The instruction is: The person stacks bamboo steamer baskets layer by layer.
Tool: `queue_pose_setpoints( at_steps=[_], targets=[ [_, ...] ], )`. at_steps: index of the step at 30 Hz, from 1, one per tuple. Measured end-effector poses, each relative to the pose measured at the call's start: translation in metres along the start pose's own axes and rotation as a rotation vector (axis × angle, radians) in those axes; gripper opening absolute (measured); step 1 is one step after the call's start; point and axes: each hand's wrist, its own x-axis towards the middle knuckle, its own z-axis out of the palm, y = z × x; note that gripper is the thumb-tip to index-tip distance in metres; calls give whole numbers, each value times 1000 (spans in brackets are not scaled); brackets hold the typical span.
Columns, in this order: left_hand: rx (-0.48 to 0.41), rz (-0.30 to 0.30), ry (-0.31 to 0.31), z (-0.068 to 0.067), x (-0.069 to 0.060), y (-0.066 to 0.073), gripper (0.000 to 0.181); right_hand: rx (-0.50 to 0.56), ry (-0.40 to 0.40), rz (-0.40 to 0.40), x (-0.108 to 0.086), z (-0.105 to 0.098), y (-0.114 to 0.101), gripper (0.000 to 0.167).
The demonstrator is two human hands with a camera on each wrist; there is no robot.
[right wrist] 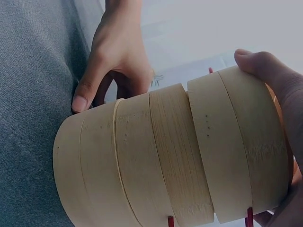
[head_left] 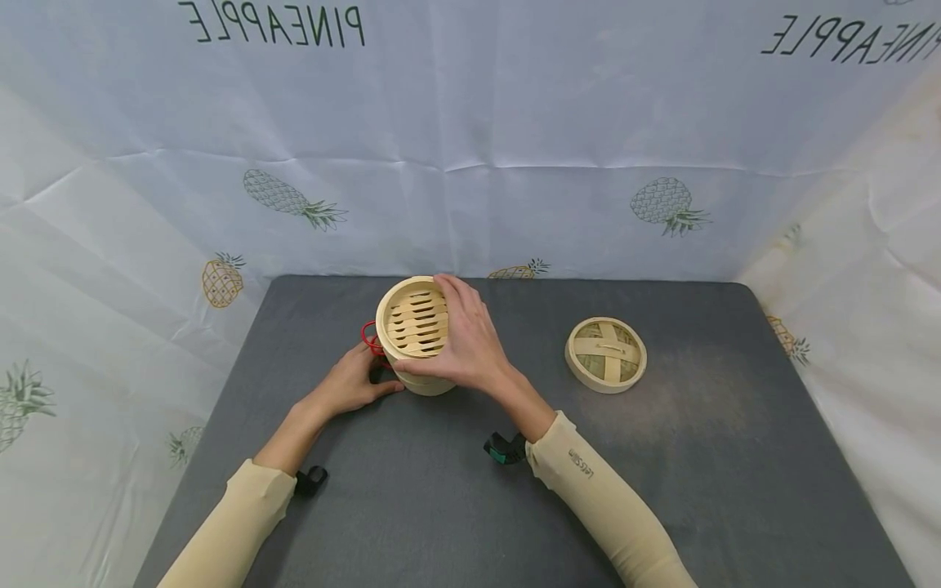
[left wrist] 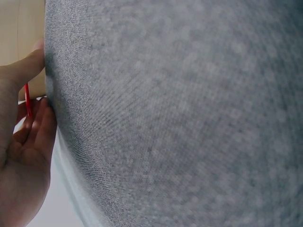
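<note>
Bamboo steamer (right wrist: 175,153), gripped up top by the right hand (head_left: 470,339), left hand (head_left: 354,380) spread at its base, probably for steadiness.

Left of centre: round pale bamboo steamer stack (head_left: 415,323), upright on the flat dark-grey counter (head_left: 412,498), near its back edge
Stack's left side: thin red cord loop (left wrist: 28,100)
Stack's base: left fingers (left wrist: 45,130), at its left
Top rim: right fingers (head_left: 460,299), on its right side
Well right of the stack: round banded bamboo lid (head_left: 606,353), on the counter
Behind the counter: white pineapple-printed cloth (head_left: 441,216)
</note>
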Motion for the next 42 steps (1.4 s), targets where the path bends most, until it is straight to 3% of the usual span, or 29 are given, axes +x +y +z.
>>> queue_pose_setpoints(
  at_steps=[4, 8, 10, 13, 20, 23, 31, 37, 42],
  targets=[
    [2, 31, 17, 7, 0, -13, 77, -9, -20, 17, 2, 0, -1, 128],
    [3, 16, 10, 6, 0, -10, 80, -10, -38, 32, 3, 0, -1, 126],
    [-1, 44, 37, 11, 0, -21, 81, -10, -46, 38, 4, 1, -1, 126],
    [-6, 49, 48, 13, 0, -25, 81, -8, -54, 43, 4, 0, -1, 127],
    [-18, -25, 0, -1, 0, 4, 80, -13, -58, 59, 5, 0, 0, 126],
    [-6, -40, -18, -4, 1, 11, 81, -13, -58, 64, 6, 0, 1, 126],
    [-45, 56, 59, 7, 0, -15, 78, -29, -68, 59, 9, 0, 0, 126],
    [-54, 41, 34, 1, 0, -4, 79, -52, -95, 68, 9, -3, -3, 125],
    [-15, -10, 7, -1, 1, 4, 77, -72, -111, 83, 10, -4, -6, 126]
  ],
)
